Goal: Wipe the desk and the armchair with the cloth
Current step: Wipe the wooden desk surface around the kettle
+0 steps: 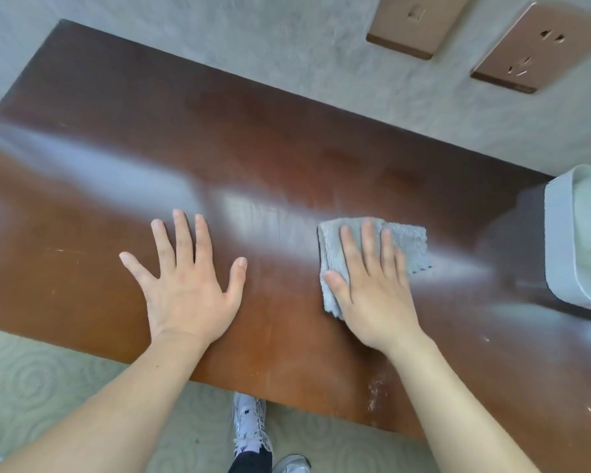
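Both palms lie flat on the desk (82, 138): right hand (372, 285) pressing the cloth (410, 240), left hand (188, 278) splayed, holding nothing.

Right hand (372, 285) flat on grey cloth (410, 240), left hand (188, 285) spread on brown desk (116, 131).

Both forearms are bare from elbow to wrist, with no sleeve, watch, ring or glove on them. The left hand (188, 285) and the right hand (372, 288) are bare too, with short, unpainted nails. At the bottom middle of the frame a white-and-grey mesh running shoe with white laces (249, 425) shows above a dark trouser leg (251, 462). A second grey shoe toe (292, 465) peeks in just to its right.
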`<state>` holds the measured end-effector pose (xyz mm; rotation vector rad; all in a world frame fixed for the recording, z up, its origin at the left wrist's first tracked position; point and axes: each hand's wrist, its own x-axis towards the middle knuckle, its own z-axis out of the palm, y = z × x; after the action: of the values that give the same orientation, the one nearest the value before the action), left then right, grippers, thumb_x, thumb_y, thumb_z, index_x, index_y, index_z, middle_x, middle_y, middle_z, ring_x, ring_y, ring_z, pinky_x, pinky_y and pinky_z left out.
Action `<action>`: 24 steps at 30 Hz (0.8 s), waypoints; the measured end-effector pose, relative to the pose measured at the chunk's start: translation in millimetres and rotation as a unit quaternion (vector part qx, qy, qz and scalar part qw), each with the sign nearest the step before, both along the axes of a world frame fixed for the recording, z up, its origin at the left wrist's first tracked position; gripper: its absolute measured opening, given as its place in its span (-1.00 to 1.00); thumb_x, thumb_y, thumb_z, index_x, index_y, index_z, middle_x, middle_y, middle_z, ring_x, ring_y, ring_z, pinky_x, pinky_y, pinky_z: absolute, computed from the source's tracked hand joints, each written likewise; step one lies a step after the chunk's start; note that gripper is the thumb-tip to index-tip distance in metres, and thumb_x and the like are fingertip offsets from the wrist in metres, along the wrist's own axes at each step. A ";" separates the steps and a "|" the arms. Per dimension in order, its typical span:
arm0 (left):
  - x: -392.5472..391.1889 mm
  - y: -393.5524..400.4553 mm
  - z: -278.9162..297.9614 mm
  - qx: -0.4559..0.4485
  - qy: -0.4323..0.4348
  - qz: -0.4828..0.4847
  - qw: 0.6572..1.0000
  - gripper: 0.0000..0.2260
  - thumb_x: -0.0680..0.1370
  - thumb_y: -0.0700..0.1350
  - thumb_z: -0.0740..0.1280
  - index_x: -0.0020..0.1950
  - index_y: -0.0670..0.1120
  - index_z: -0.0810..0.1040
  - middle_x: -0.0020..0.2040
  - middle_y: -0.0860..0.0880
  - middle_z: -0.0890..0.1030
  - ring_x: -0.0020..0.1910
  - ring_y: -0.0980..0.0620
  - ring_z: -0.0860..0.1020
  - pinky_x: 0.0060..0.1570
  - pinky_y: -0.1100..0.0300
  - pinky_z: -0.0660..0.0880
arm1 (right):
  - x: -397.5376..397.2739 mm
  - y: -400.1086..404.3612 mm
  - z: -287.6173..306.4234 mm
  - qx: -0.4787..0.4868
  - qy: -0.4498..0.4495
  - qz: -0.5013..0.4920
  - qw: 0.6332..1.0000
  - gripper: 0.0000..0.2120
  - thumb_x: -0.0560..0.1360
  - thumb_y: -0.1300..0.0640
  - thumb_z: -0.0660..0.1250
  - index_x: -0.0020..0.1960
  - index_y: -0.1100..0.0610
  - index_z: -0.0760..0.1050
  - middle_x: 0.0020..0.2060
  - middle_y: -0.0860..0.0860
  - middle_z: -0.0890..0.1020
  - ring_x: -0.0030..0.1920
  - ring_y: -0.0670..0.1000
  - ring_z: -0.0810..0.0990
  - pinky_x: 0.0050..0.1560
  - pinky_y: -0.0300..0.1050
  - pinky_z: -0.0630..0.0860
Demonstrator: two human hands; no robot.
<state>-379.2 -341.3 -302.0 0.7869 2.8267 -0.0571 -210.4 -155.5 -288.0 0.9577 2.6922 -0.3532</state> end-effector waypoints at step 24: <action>-0.3 -3.1 -2.0 0.025 0.011 -0.002 1.000 -0.24 0.57 0.38 -0.16 0.63 -0.08 0.02 0.64 -0.14 0.00 0.60 -0.19 -0.10 0.39 -0.51 -0.10 | 94.1 -117.1 24.5 -0.041 -0.036 -0.006 0.998 -0.43 0.62 -0.12 -0.23 0.58 -0.11 -0.34 0.58 0.03 -0.29 0.56 0.16 -0.35 0.51 0.11 -0.24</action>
<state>-379.5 -344.4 -304.0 0.8066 2.8574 0.0046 -116.2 -272.6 -263.5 0.9454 2.5864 -0.4199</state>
